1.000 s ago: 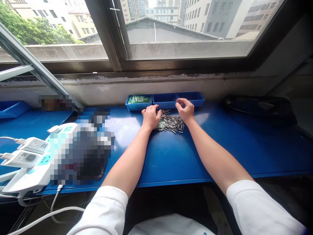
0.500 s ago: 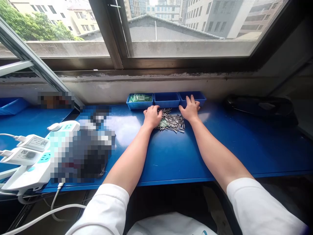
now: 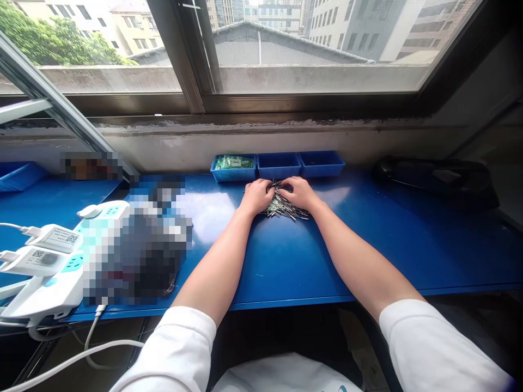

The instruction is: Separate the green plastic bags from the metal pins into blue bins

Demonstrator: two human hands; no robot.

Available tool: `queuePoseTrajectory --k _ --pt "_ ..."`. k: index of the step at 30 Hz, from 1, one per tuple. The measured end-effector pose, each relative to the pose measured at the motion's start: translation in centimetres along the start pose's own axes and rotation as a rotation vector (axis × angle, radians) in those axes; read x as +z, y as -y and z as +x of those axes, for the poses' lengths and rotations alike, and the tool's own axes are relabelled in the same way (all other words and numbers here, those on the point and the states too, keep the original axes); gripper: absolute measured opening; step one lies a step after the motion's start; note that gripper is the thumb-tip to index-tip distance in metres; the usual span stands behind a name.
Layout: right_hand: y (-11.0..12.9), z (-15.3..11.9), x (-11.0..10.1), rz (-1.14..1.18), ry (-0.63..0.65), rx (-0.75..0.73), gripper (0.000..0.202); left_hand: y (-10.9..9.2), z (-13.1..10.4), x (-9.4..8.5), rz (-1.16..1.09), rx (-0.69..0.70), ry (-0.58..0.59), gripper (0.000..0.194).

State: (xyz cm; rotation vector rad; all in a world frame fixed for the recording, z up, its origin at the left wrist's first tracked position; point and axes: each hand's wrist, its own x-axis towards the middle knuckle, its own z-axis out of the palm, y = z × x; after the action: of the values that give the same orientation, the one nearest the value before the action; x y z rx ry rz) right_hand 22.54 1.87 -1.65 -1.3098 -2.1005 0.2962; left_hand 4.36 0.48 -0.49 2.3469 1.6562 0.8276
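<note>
A loose pile of thin metal pieces (image 3: 288, 208), with something pale green among them, lies on the blue table (image 3: 286, 267). My left hand (image 3: 256, 196) rests at the pile's left side, fingers curled over its far edge; whether it holds a piece is hidden. Over the upper right of the pile is my right hand (image 3: 299, 193), its fingers bent toward the metal pieces and its fingertips too small to make out. Behind the pile stand three blue bins in a row: the left bin (image 3: 232, 175) holds green packets, then the middle bin (image 3: 280, 172) and the right bin (image 3: 321, 170).
A white power strip (image 3: 69, 277) with plugs and cables is at the left, beside a blurred-out area. A metal frame (image 3: 73, 111) leans at the back left, near another blue bin (image 3: 20, 177). A black case (image 3: 437, 179) lies at the far right.
My right hand has moved left and nearer to me, from the right bin down to the pile. My left hand has stayed beside the pile, shifting only slightly.
</note>
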Motion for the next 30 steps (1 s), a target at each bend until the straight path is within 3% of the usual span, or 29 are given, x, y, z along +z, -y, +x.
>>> queuePoseTrajectory --k 6,17,25,30 --pt "-0.3 0.3 0.2 0.082 -0.047 0.093 0.053 0.1 -0.1 -0.1 -0.049 0.043 0.008 0.028" --pt "-0.1 0.1 -0.1 0.192 -0.045 0.114 0.012 0.5 -0.2 0.1 -0.122 0.109 0.024 0.027" --pt "0.6 0.3 -0.8 0.352 -0.23 0.157 0.014 -0.1 -0.3 -0.4 -0.139 0.086 -0.086 0.031" --pt "0.8 0.5 -1.0 0.589 -0.132 0.153 0.021 -0.4 -0.2 -0.3 -0.128 0.135 -0.06 0.026"
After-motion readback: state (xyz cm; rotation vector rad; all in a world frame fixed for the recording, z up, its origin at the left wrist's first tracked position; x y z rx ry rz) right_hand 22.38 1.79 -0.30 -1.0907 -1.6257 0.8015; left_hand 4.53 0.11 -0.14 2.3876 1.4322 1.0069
